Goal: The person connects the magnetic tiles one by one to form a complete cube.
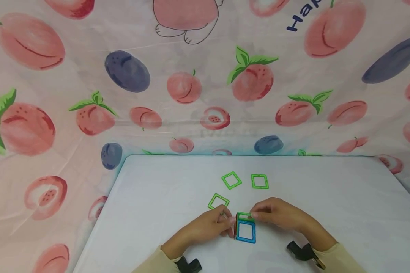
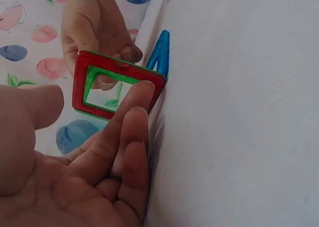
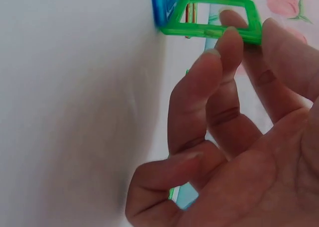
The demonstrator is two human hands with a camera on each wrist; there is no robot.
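A small build of square magnetic tiles stands on the white table between both hands. Its blue tile lies at the near side, joined along an edge to a green tile. A red tile stands upright on the build's left side. Fingertips of my left hand rest against the red tile's outer face, the thumb apart from it in the left wrist view. From the right, my right hand pinches a corner of the green tile between thumb and finger, its other fingers bent below.
Behind the build lie three loose green tiles: one beside the left hand, one turned cornerwise, and one farther right. A fruit-print cloth hangs beyond the table's back edge. Black devices sit at both wrists.
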